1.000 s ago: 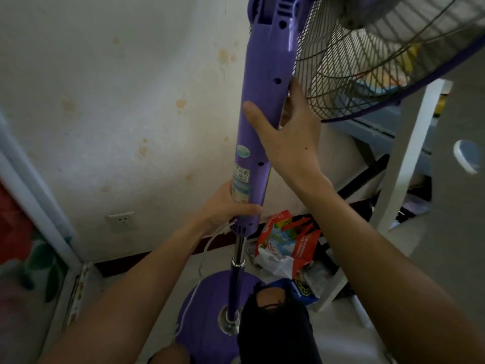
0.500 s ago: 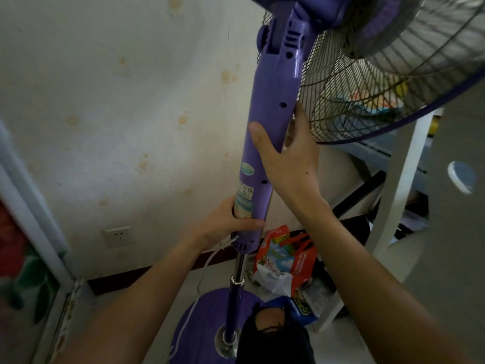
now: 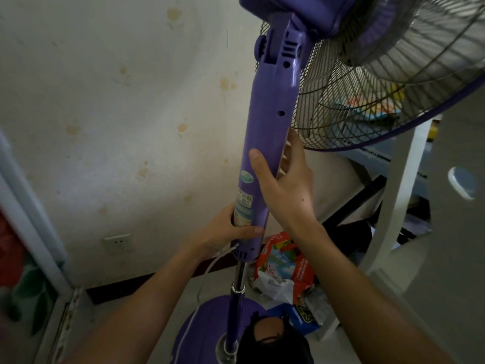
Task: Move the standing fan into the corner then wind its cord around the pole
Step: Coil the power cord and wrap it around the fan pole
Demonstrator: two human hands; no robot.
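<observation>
A purple standing fan stands close to the stained wall, its purple column (image 3: 267, 127) leaning slightly right toward the wire cage (image 3: 380, 82) at top right. My left hand (image 3: 228, 232) grips the column's lower end by the label. My right hand (image 3: 286, 185) wraps the column higher up, thumb across its front. Below, a chrome and purple pole (image 3: 236, 306) drops to the round purple base (image 3: 207, 329) on the floor. The white cord (image 3: 210, 266) leaves the column's bottom, hangs loose and trails over the base.
A wall socket (image 3: 116, 243) sits low on the wall at left. A door frame (image 3: 34, 232) runs along the left. Red-and-white bags (image 3: 283, 266) and a blue packet (image 3: 304, 319) lie on the floor right of the base. White furniture legs (image 3: 393, 214) stand at right.
The view has tilted upward, so the fan and both hands sit lower in frame and the motor housing shows. Both hands keep the same grip on the column.
</observation>
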